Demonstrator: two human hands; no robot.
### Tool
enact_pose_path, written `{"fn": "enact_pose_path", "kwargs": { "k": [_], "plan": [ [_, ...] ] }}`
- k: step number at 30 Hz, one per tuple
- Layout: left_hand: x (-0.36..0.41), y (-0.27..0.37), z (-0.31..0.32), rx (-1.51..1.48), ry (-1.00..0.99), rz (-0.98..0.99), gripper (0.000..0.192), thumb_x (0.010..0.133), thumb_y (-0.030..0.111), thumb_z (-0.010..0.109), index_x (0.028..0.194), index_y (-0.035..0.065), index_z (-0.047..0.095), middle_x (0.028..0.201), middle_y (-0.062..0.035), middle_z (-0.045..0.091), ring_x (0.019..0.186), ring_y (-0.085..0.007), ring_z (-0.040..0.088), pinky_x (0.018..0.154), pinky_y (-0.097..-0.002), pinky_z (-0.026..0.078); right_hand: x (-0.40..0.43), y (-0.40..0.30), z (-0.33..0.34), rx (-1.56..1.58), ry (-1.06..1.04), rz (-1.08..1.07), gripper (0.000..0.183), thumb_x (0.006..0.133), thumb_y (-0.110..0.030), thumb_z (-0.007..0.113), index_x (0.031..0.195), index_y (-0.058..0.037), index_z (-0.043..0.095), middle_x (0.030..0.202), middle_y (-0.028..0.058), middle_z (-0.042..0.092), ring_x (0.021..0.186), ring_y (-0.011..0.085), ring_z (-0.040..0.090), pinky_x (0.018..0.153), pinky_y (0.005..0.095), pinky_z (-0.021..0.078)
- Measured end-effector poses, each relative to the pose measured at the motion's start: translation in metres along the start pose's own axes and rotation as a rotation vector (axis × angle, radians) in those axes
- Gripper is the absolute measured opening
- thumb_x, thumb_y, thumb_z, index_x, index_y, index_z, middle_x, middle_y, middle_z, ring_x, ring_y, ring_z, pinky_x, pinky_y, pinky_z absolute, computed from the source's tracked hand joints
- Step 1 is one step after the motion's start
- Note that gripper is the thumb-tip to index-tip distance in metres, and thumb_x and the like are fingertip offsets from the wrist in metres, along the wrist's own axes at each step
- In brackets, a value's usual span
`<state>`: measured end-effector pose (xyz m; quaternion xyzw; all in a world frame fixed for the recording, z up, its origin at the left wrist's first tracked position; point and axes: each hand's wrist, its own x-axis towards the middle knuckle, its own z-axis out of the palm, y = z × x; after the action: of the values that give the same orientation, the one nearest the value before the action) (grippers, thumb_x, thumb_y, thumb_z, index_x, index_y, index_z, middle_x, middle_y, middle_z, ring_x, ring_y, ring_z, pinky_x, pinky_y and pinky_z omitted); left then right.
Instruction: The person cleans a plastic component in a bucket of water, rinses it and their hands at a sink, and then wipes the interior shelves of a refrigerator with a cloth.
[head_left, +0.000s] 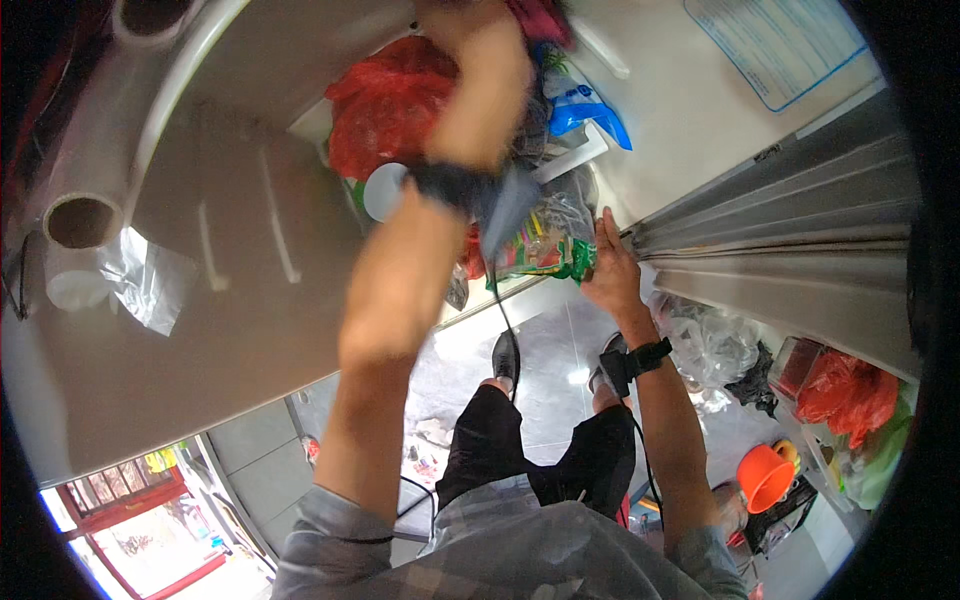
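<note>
My left hand (480, 97) reaches far up into a pale, ribbed-wall compartment; it is motion-blurred and its fingers cannot be made out. A dark strap with a small device (457, 187) circles that wrist. Just beside the hand is a bulging red plastic bag (390, 105), with a round pale lid (385, 192) below it. My right hand (616, 266) lies at the compartment's front edge, fingers stretched out, its thumb side against a clear and green printed plastic packet (551, 251). A black device is strapped to the right wrist (637, 361).
A blue-and-white packet (585, 112) and a white plastic strip (574, 155) lie among the bags. Grey ribbed panels (787, 217) border the right. Clear bags (709, 341), a red bag (847, 394) and an orange bucket (765, 478) stand lower right. Open pipe ends (82, 221) project at left.
</note>
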<state>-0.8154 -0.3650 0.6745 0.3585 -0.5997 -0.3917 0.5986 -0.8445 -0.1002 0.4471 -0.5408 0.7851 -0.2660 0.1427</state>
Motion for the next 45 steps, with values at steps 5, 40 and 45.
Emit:
{"fn": "enact_pose_path", "kwargs": {
  "k": [5, 40, 45],
  "plan": [
    [0.064, -0.049, 0.027, 0.256, -0.068, 0.137, 0.036, 0.095, 0.011, 0.053, 0.126, -0.0090, 0.052, 0.124, -0.0205, 0.055, 0.116, -0.0325, 0.051, 0.101, -0.0405, 0.040, -0.003, -0.004, -0.005, 0.045, -0.087, 0.069, 0.090, 0.068, -0.007, 0.072, 0.148, 0.0085, 0.034, 0.162, 0.0195, 0.024, 0.121, 0.0363, 0.060, 0.091, 0.0417, 0.0552],
    [-0.132, 0.071, -0.061, 0.317, -0.651, -0.261, 0.049, 0.074, 0.007, 0.082, 0.118, -0.0006, 0.061, 0.103, -0.0173, 0.071, 0.098, -0.0242, 0.069, 0.085, -0.0326, 0.054, -0.005, -0.112, -0.092, 1.286, 0.303, 0.078, 0.098, 0.077, 0.003, 0.074, 0.158, -0.0098, 0.020, 0.145, 0.0141, 0.047, 0.128, 0.0215, 0.051, 0.103, 0.0348, 0.0452],
    [-0.097, 0.066, -0.080, 0.852, -0.976, -0.086, 0.045, 0.086, 0.052, 0.070, 0.106, 0.0123, 0.077, 0.095, -0.0173, 0.074, 0.088, -0.0358, 0.072, 0.081, -0.0448, 0.057, 0.009, -0.127, -0.105, 1.633, 0.383, 0.315, 0.059, 0.075, 0.010, 0.065, 0.131, -0.0047, 0.056, 0.119, 0.0065, 0.063, 0.104, 0.0184, 0.062, 0.093, 0.0298, 0.0502]
  ]
}}
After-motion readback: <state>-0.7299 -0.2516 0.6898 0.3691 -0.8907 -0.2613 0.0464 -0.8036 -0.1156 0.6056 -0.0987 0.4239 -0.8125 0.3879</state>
